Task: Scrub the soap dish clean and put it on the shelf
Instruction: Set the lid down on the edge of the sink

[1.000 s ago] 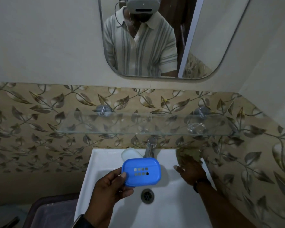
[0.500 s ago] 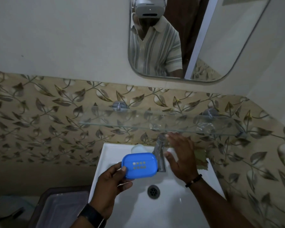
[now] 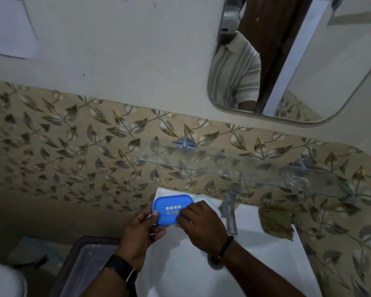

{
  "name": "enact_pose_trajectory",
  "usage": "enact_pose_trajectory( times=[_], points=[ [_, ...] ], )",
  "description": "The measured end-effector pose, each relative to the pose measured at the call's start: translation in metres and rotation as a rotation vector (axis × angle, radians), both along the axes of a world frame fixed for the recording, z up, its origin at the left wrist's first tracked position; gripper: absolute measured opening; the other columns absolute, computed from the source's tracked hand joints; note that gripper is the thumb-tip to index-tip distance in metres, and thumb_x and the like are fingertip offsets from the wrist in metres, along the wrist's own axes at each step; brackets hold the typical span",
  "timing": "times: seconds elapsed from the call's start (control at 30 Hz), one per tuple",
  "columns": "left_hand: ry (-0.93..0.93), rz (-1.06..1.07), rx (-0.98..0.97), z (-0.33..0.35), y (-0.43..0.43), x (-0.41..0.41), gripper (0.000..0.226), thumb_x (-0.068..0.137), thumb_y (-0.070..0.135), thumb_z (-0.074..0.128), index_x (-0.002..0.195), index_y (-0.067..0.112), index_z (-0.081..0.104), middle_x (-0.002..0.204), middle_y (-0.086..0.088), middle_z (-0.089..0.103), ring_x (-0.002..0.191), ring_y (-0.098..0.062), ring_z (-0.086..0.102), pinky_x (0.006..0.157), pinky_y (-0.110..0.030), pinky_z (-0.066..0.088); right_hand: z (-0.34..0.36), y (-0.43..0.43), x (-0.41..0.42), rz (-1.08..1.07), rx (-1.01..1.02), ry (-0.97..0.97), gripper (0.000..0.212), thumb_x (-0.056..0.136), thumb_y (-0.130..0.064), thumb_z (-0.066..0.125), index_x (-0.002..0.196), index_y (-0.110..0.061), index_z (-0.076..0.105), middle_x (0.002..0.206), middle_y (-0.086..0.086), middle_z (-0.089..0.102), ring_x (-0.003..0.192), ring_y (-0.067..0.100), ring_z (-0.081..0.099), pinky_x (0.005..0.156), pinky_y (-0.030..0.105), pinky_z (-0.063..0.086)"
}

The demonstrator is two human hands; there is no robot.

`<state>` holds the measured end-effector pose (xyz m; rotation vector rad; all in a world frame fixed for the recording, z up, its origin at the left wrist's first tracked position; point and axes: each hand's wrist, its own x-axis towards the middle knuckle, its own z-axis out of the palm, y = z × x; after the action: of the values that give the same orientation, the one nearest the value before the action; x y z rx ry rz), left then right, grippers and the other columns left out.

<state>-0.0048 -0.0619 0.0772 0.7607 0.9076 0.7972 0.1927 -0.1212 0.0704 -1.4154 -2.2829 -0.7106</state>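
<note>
Over sink (image 3: 266, 254): left hand (image 3: 140, 236) pinches blue soap dish (image 3: 169, 207) edge; right hand (image 3: 201, 226) fingers pressed on it (glass shelf (image 3: 234, 172) above).

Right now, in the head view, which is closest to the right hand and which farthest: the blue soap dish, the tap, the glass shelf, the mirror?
From the right hand:
1. Blue soap dish: touching its fingers, just left.
2. Tap: just right, over the sink.
3. Glass shelf: above, on the patterned wall.
4. Mirror: highest up, upper right.

Left hand (image 3: 140, 233) and right hand (image 3: 201, 227) meet, fingers curled, gripping.
</note>
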Motion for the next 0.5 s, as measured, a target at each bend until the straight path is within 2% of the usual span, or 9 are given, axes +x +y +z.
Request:
enact_pose_trajectory(
  times=[0.13, 0.2, 0.33, 0.5],
  points=[
    [0.002, 0.040, -0.042, -0.002, 0.011, -0.003, 0.020, 0.098, 0.021, 0.064, 0.116, 0.014, 0.070, 0.107, -0.011, 0.077, 0.095, -0.025, 0.072, 0.072, -0.031, 0.059, -0.005, 0.024, 0.002, -0.033, -0.032, 0.003, 0.007, 0.098, -0.015, 0.059, 0.091, -0.015, 0.061, 0.087, 0.003, 0.061, 0.077, 0.024, 0.053, 0.066, 0.037, 0.037],
    [0.026, 0.066, -0.039, -0.004, 0.013, -0.004, 0.023, 0.096, 0.023, 0.067, 0.117, 0.014, 0.070, 0.112, -0.010, 0.074, 0.102, -0.024, 0.069, 0.078, -0.032, 0.056, -0.007, 0.037, 0.004, -0.083, -0.057, 0.015, 0.006, 0.092, -0.011, 0.064, 0.089, -0.016, 0.061, 0.086, 0.002, 0.060, 0.077, 0.025, 0.052, 0.066, 0.037, 0.036],
    [0.074, 0.031, -0.047, -0.010, 0.009, -0.011, 0.012, 0.093, 0.025, 0.069, 0.101, 0.017, 0.075, 0.108, -0.009, 0.078, 0.096, -0.022, 0.072, 0.076, -0.031, 0.055, -0.012, 0.058, 0.002, -0.189, -0.147, 0.016, 0.013, 0.080, -0.008, 0.069, 0.080, -0.018, 0.061, 0.080, 0.002, 0.059, 0.073, 0.025, 0.053, 0.063, 0.036, 0.037],
    [0.149, -0.074, -0.059, -0.020, -0.001, -0.024, 0.032, 0.085, 0.031, 0.073, 0.110, 0.010, 0.075, 0.104, -0.009, 0.081, 0.090, -0.023, 0.075, 0.074, -0.032, 0.057, -0.027, 0.071, -0.002, -0.341, -0.353, -0.035, 0.020, 0.062, -0.008, 0.078, 0.074, -0.020, 0.068, 0.076, 0.001, 0.067, 0.072, 0.024, 0.064, 0.063, 0.032, 0.051]
  ],
)
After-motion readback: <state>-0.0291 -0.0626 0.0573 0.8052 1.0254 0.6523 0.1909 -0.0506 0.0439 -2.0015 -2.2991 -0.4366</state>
